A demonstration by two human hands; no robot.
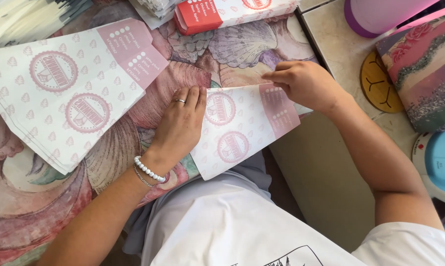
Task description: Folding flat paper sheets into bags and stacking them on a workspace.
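**2 hands flat on a printed paper sheet**

The left hand (180, 123) lies flat with fingers stretched out, pressing on the left edge of a white and pink paper sheet (242, 130). It holds nothing. The right hand (306, 83) has its fingers bent and pinches the upper edge of the same sheet near the pink band. The sheet rests at the near edge of a table covered by a shell-pattern cloth (242, 47). A stack of similar sheets (60, 93) lies to the left, apart. A red and white box (222, 12) lies further up.
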